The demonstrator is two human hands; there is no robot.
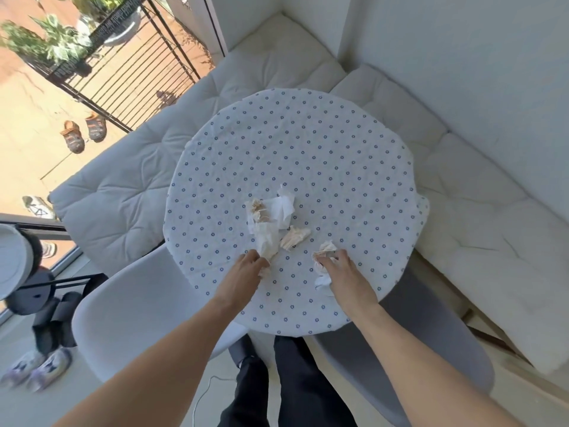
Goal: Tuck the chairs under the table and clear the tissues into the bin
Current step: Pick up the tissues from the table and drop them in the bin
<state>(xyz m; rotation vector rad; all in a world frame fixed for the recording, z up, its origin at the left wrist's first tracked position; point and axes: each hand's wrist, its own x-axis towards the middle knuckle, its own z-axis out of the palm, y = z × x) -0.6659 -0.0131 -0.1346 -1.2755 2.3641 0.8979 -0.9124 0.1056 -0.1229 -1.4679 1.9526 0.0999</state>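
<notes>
At the far left a second person in dark clothes stands beside the glass. Next comes one white chair, its seat pushed partly under the round table with the dotted cloth. There are two chairs in all; the grey chair is at the right, also partly under the table edge.

On the cloth I count about six crumpled tissues. Four lie in a loose group near the middle of the table, some of them touching each other.

The left hand reaches over the near edge. Its fingers are curled and pinch the lower end of one long tissue from that group. The right hand is closed around a crumpled tissue, which sticks out above the fingers. A second white piece comes out below the same hand.

Behind the table a white cushioned bench goes around the corner. Outside the glass, two pairs of shoes lie on the terrace, one pair near a black railing.
</notes>
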